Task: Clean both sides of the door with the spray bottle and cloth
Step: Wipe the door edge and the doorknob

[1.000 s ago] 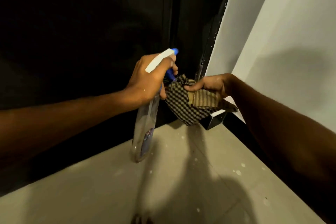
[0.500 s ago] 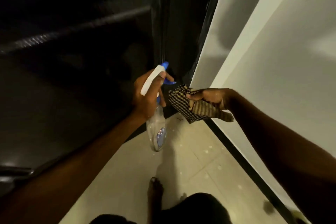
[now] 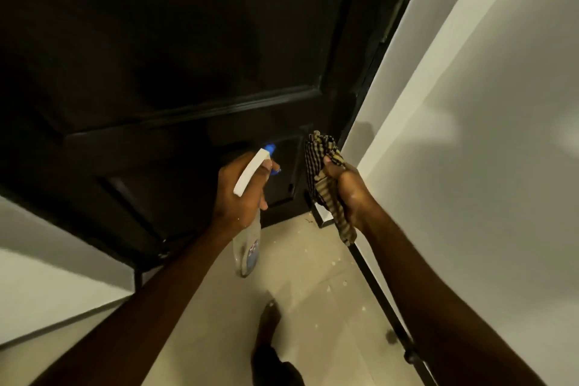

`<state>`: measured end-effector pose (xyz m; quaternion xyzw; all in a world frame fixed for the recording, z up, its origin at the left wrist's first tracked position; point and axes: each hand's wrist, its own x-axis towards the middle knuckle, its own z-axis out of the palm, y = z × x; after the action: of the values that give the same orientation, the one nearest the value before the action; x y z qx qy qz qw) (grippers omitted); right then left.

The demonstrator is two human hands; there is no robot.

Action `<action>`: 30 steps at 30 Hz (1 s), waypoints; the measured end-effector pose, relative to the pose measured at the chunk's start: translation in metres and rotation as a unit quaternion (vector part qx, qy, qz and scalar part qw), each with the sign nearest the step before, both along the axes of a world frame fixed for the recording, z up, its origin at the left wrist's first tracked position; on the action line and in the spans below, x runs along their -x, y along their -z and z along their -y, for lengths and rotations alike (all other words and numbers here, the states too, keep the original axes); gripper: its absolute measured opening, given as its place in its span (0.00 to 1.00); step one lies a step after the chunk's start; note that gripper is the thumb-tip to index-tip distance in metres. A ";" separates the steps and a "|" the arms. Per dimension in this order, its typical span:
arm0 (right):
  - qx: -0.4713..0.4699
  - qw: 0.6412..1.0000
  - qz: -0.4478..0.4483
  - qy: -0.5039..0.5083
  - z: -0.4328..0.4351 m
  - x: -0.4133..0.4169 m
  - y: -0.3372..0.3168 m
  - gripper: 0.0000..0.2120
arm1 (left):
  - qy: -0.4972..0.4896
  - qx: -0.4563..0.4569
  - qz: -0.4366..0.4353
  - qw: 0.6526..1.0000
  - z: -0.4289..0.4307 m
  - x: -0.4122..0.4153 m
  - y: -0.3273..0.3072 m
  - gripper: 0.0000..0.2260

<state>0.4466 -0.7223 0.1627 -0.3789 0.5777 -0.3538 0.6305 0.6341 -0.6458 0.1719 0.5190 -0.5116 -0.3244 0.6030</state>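
The person's left grip is clenched round the neck of a clear spray bottle, its white head and blue nozzle aimed at the lower panel of the dark door; the bottle body hangs below the hand over the tiled floor, label visible, liquid level not discernible. The right grip grasps a bunched checked cloth just beside the bottle, near the door's edge by the white wall; contact with the door cannot be told
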 end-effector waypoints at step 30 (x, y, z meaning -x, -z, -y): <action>0.221 0.957 0.182 -0.052 -0.081 -0.347 -0.153 0.14 | -0.277 -0.042 0.039 0.959 -0.170 -0.292 -0.168 0.18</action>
<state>0.7935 -0.6409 0.3159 -0.4679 0.3402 -0.5020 0.6429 0.9263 -0.4756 0.3397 0.6774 -0.3573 -0.1454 0.6264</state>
